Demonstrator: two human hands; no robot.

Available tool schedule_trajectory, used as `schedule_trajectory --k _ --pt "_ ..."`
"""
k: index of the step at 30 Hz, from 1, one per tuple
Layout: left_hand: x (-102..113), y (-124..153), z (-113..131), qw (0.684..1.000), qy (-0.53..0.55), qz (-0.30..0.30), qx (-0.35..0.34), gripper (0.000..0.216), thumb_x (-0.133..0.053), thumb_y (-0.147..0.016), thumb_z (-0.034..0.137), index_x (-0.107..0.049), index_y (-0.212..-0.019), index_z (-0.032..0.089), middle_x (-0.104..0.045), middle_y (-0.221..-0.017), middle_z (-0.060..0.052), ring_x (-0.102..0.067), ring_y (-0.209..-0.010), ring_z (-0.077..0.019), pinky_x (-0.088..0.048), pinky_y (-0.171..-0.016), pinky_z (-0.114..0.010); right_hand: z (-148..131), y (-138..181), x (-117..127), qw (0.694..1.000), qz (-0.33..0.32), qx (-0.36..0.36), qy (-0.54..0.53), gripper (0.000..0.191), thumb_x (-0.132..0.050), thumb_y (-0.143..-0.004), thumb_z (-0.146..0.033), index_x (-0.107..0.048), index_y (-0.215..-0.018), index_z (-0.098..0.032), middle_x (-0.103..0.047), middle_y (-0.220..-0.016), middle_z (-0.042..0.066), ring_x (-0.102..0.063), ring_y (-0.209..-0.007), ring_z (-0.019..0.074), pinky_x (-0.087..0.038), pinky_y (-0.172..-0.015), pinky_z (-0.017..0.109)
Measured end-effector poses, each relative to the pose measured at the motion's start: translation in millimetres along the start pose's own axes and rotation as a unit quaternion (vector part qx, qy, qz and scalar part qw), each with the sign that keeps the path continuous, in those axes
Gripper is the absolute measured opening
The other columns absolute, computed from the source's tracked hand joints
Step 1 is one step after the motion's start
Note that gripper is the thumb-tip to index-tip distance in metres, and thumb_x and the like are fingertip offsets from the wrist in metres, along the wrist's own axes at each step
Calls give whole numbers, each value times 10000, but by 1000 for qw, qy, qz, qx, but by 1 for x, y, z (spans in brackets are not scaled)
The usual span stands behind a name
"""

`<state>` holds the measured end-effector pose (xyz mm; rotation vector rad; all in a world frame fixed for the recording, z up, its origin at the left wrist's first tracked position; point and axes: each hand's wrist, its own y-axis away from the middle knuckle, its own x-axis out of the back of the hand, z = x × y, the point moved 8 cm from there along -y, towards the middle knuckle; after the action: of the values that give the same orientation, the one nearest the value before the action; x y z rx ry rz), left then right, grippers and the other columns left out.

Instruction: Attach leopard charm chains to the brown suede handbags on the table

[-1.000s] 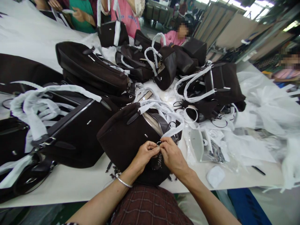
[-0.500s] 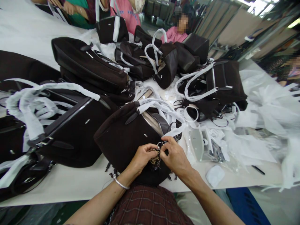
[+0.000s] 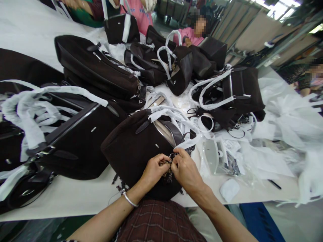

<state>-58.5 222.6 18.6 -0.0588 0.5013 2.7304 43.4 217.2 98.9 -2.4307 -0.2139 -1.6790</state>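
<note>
A dark brown handbag (image 3: 128, 144) lies tilted on the table in front of me, its zip top partly open and its handle (image 3: 180, 116) wrapped in white. Against its near right side, my left hand (image 3: 154, 170) pinches a leopard-print charm (image 3: 166, 175) between thumb and fingers. My right hand (image 3: 186, 169) is closed beside it, fingertips on the small metal clasp (image 3: 172, 156) at the charm's top. The fingers cover much of the charm and clasp, so how they are joined cannot be seen. Both hands touch or nearly touch the bag.
Another brown handbag (image 3: 75, 144) stands close on my left, and a similar one (image 3: 244, 89) lies at right. Several more bags are heaped behind. Right of my hands are a clear plastic tray (image 3: 212, 156), a white pad (image 3: 229, 190) and a black pen (image 3: 274, 184). People sit across the table.
My right fingers have curled in closer to my left hand, and more of the charm is covered. The handbag stays in place; a person at the back has raised a hand.
</note>
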Motion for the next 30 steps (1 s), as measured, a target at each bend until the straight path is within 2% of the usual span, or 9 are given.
schedule_trajectory --k 2,5,9,13,18,22,26,30 --pt "1 0 6 1000 -24 -4 -19 147 -582 -830 247 -696 -865 162 -641 -795 -4 -555 -749 -138 -407 -693 -241 -1 4 0 1000 15 11 -2 175 -501 -867 -57 -637 -788 -133 -626 -1151 194 -628 -1080 285 -566 -940 444" --pt "1 -2 8 999 -27 -9 -30 261 -520 -901 344 -681 -806 162 -632 -771 -3 -545 -751 -142 -399 -700 -248 -1 12 3 998 52 23 -21 164 -501 -898 -76 -629 -822 -144 -615 -1172 184 -596 -1136 276 -545 -982 456" --pt "-3 -6 -8 999 43 -10 13 257 -585 -864 374 -685 -808 144 -608 -715 9 -504 -666 -118 -371 -630 -237 3 19 5 994 96 20 -52 143 -521 -908 -82 -620 -841 -160 -618 -1149 160 -588 -1139 261 -541 -985 462" --pt "-8 -5 -17 989 132 -26 64 242 -689 -777 369 -682 -806 129 -590 -690 18 -486 -622 -94 -352 -597 -220 8 24 3 992 98 27 -75 137 -527 -912 -81 -629 -864 -158 -618 -1113 148 -596 -1110 246 -556 -964 438" --pt "-11 -6 -21 974 178 -59 124 316 -782 -637 383 -620 -723 126 -575 -617 27 -460 -546 -77 -325 -553 -219 11 23 -5 991 21 91 -93 168 -504 -927 -84 -657 -931 -155 -605 -1190 147 -576 -1160 226 -547 -1008 408" --pt "-13 -7 -27 971 160 -93 149 318 -800 -595 360 -600 -686 129 -553 -566 38 -427 -511 -64 -292 -535 -221 12 16 -7 988 -43 125 -78 200 -488 -941 -117 -667 -861 -160 -634 -1161 137 -560 -1217 248 -529 -1043 430" --pt "-17 -4 -30 963 171 -124 168 299 -791 -599 336 -607 -712 130 -568 -598 32 -446 -527 -66 -283 -534 -221 9 7 -7 974 -109 185 -74 227 -476 -955 -144 -678 -853 -162 -664 -1065 114 -605 -1152 227 -570 -968 373" --pt "-19 -2 -29 949 210 -136 190 315 -794 -605 347 -619 -759 135 -587 -649 27 -495 -558 -78 -337 -566 -229 9 -3 -2 963 -148 212 -79 183 -498 -960 -192 -678 -951 -162 -646 -1117 111 -639 -1057 200 -579 -900 340"
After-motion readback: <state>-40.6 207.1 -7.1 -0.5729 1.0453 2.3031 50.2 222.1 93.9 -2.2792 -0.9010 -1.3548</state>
